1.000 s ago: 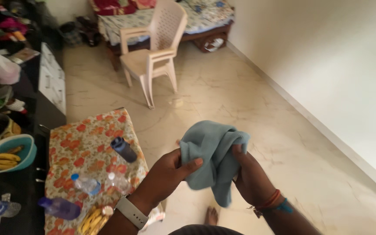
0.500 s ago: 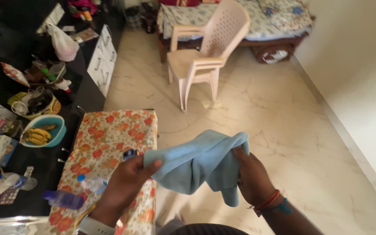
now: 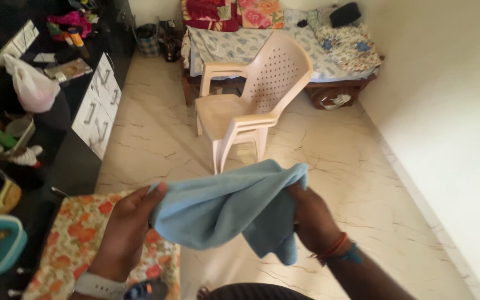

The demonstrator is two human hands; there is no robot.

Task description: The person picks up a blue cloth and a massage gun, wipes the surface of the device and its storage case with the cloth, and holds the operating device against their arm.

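Both hands' fingers clench the blue cloth's (image 3: pixel 223 208) edges above open floor (image 3: pixel 329 166).

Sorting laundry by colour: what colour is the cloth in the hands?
Light blue cloth, plain, clearest in the head view.

The cloth (image 3: pixel 223 208) is hanging between the hands, the left hand (image 3: pixel 128 230) gripping one end and the right hand (image 3: pixel 311 219) the other. The table (image 3: pixel 73 244) is lying under and left of the left hand. The chair (image 3: pixel 251 105) is standing beyond the cloth, with the bed (image 3: pixel 273 39) lying behind it.
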